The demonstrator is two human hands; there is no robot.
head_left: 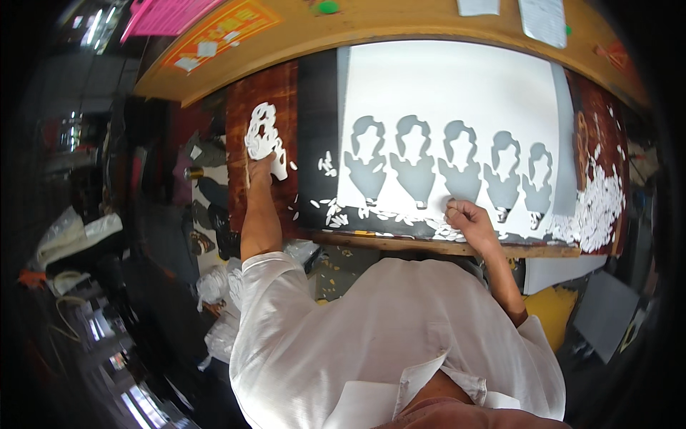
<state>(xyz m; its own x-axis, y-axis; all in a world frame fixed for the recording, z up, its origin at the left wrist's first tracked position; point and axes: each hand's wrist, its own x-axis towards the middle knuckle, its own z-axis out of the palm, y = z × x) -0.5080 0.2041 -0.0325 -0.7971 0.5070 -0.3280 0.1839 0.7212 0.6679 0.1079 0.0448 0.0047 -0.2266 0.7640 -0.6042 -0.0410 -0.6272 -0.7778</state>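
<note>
As seen from above, looks down on a person in a white shirt at a workbench. Shows the left hand stretched far out, touching the near end of a loose pile of white cut-out pieces on a reddish-brown board; cannot tell how wide or narrow the grip, with fingers hidden at the pieces. Shows the right hand near the bench's front edge, at the lower edge of a large white sheet, with fingers bent inward; cannot tell about anything pinched there. Across the sheet, shows a row of five openings, grey inside. Along the front, shows small white scraps strewn about, and a heap at the right. Beyond, shows a wooden ledge bearing an orange poster.
</note>
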